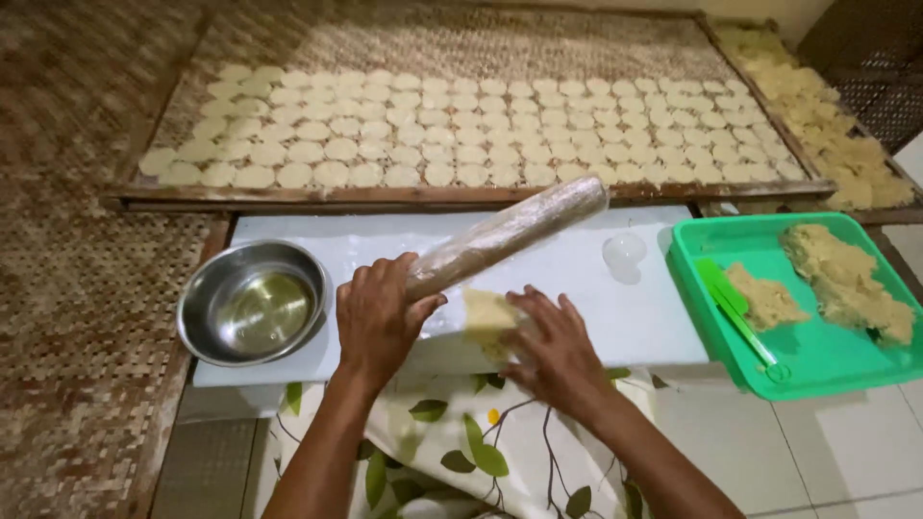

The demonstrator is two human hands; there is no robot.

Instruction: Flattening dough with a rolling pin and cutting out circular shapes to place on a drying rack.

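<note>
My left hand (pixel 377 317) grips the near end of a plastic-wrapped rolling pin (pixel 510 234), which slants up to the right above the white board (pixel 596 298). My right hand (pixel 556 351) lies flat on the board with fingers spread, touching a small flattened piece of pale dough (pixel 486 315). The dough sits just under the pin's near end, between both hands.
A steel bowl (pixel 252 301) with oily liquid stands left of my hands. A green tray (pixel 817 365) at the right holds dough lumps (pixel 846 279) and a green scraper (pixel 733 308). Behind the board, a woven drying rack (pixel 461 38) carries several rows of round dough discs (pixel 461 125).
</note>
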